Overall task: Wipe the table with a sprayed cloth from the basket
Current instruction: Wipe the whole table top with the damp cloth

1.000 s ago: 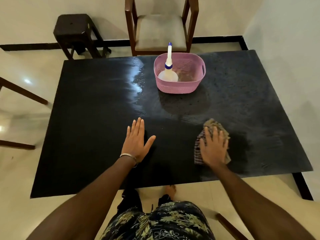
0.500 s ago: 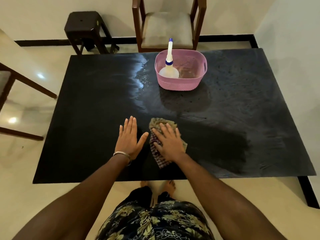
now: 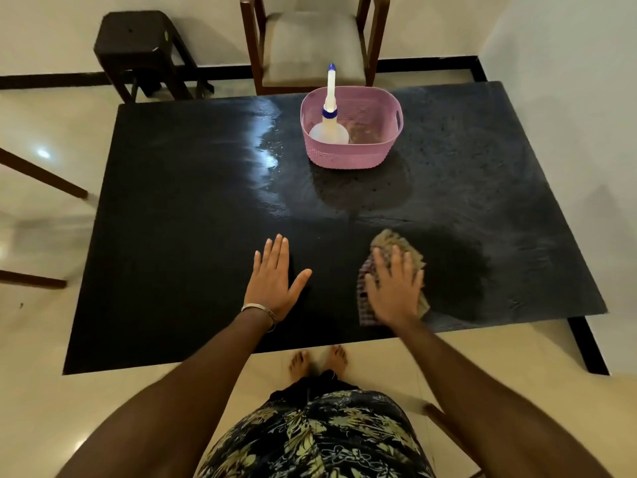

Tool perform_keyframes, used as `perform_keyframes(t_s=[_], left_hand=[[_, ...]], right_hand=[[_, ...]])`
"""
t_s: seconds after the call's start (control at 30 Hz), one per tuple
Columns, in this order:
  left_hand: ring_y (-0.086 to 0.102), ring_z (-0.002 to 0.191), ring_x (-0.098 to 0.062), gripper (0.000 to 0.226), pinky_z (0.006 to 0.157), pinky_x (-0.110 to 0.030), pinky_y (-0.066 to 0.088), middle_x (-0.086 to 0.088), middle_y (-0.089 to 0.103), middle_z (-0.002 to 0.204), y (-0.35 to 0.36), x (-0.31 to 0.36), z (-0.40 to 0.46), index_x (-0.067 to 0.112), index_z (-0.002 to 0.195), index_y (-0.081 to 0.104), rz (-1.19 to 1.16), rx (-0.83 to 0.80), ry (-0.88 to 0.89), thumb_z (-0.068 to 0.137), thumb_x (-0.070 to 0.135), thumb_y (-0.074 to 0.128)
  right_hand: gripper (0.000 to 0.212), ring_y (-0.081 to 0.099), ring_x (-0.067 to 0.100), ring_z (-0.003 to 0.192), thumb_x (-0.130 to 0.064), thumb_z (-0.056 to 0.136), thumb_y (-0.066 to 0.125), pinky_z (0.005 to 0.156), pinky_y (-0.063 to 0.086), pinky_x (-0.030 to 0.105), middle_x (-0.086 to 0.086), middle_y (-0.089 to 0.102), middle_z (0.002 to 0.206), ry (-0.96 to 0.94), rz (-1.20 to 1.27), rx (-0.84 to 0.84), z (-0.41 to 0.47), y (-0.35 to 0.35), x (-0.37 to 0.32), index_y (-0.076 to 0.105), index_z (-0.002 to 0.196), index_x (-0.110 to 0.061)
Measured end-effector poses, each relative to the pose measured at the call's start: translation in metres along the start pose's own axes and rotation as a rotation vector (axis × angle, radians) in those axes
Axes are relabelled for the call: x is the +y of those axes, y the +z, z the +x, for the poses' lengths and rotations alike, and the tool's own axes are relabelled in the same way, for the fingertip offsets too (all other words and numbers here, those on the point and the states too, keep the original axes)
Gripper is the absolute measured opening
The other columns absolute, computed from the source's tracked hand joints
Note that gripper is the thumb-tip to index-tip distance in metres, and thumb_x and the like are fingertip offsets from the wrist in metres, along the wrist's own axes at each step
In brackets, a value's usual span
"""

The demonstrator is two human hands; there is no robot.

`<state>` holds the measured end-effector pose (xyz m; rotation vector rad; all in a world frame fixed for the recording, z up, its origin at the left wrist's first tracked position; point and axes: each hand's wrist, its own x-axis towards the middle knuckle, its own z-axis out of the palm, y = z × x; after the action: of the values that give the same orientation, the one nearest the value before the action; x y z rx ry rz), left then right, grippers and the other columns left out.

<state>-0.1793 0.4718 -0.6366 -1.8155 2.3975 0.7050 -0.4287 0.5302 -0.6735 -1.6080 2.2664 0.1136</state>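
The right hand [image 3: 394, 288] lies flat on the checked cloth [image 3: 396, 243], fingers [image 3: 396, 260] straight and slightly spread, pressing it against the dark counter [image 3: 172, 236] at about five o'clock from the pink basket [image 3: 348, 155]; cloth corners stick out beyond the fingertips and along both sides of the palm. The left hand [image 3: 274, 281] rests palm-down on bare counter, just to the nine o'clock side of the cloth, fingers straight and together, thumb splayed towards the cloth, holding nothing and seemingly bracing the body. The spray bottle [image 3: 329, 127] stands upright in the basket's left half, nozzle well above the rim, near the far edge at twelve o'clock. A bright wet sheen [image 3: 263, 157] runs just to the nine o'clock side of the basket, so wiping looks to be under way with that stretch perhaps not yet done. The risks from here, as I judge them: the cloth is only pressed, not gripped, so a quick stroke could let it bunch up or slip from under the palm; a stroke carried towards twelve o'clock could nudge the basket and topple the tall bottle (it looks top-heavy); and the bracing hand may slide on wet surface.
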Motion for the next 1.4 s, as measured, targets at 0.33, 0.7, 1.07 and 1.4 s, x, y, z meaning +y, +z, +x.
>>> perform_keyframes(t_s=[0.33,0.7,1.07,1.4], left_hand=[[-0.014,0.148,-0.019,0.094,0.121,-0.042,-0.006,-0.005,-0.011,0.162,0.012,0.018,0.008,0.012,0.153,-0.008,0.029,-0.031,0.114,0.085,0.075,0.003],[-0.014,0.148,-0.019,0.089,0.120,-0.039,-0.008,-0.004,-0.012,0.162,0.027,0.083,0.022,0.013,0.153,-0.007,0.008,-0.059,0.184,0.090,0.070,0.021],[-0.015,0.148,-0.018,0.091,0.121,-0.041,-0.006,-0.002,-0.012,0.162,0.053,0.173,0.038,0.014,0.153,-0.008,0.008,-0.049,0.163,0.089,0.071,0.021],[-0.016,0.148,-0.017,0.091,0.120,-0.039,-0.008,-0.002,-0.012,0.162,0.082,0.246,0.043,0.013,0.153,-0.008,-0.013,-0.005,0.051,0.088,0.073,0.015]], right_hand=[[0.062,-0.008,0.022,0.154,-0.053,0.099,0.029,0.122,-0.004,0.054,-0.004,0.000,0.167,-0.457,-0.041,-0.093,-0.070,0.040,-0.047,0.011,0.157,-0.041],[0.063,0.003,0.026,0.153,-0.056,0.098,0.026,0.122,0.004,0.054,0.001,0.011,0.167,-0.043,0.023,0.011,-0.033,0.003,0.136,0.014,0.158,-0.040],[0.073,0.007,0.033,0.152,-0.064,0.091,0.016,0.120,0.001,0.058,0.007,0.012,0.166,0.067,0.059,0.049,0.026,-0.040,0.284,0.019,0.158,-0.035],[0.062,0.002,0.030,0.153,-0.051,0.100,0.028,0.120,-0.004,0.057,0.004,0.012,0.167,-0.160,0.013,0.043,-0.002,-0.025,0.223,0.013,0.158,-0.038]])
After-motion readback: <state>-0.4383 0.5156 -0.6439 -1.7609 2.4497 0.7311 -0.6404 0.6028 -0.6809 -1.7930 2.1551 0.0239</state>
